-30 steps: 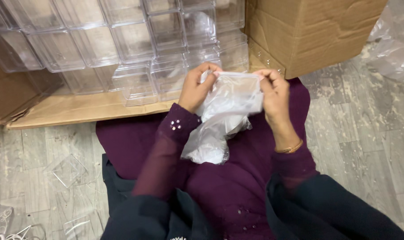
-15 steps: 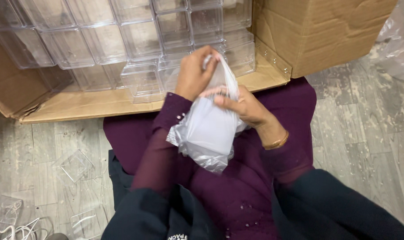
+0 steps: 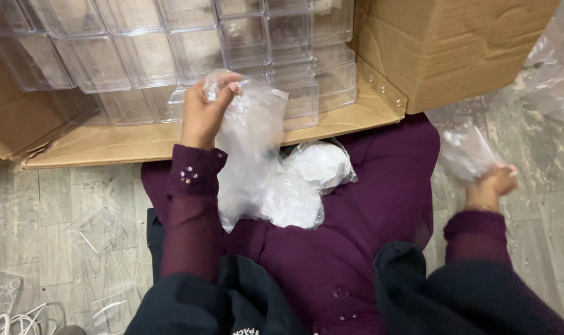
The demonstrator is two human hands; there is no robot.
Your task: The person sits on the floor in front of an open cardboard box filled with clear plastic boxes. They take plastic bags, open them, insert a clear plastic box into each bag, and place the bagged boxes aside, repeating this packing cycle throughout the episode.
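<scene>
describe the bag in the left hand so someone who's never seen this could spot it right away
Start at the open cardboard box of clear plastic containers along the top. Just in front of it the left hand is raised, pinching the top of a clear plastic bag that hangs down over the purple lap. Unlike the two white wrapped bundles lying beside it, it dangles upright from the fingers.

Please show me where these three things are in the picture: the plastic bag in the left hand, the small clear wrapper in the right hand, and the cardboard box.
plastic bag (image 3: 248, 146), head view, middle of the hanging bag.
clear wrapper (image 3: 465, 152), head view, its crumpled centre.
cardboard box (image 3: 455, 46), head view, its brown side wall.
</scene>
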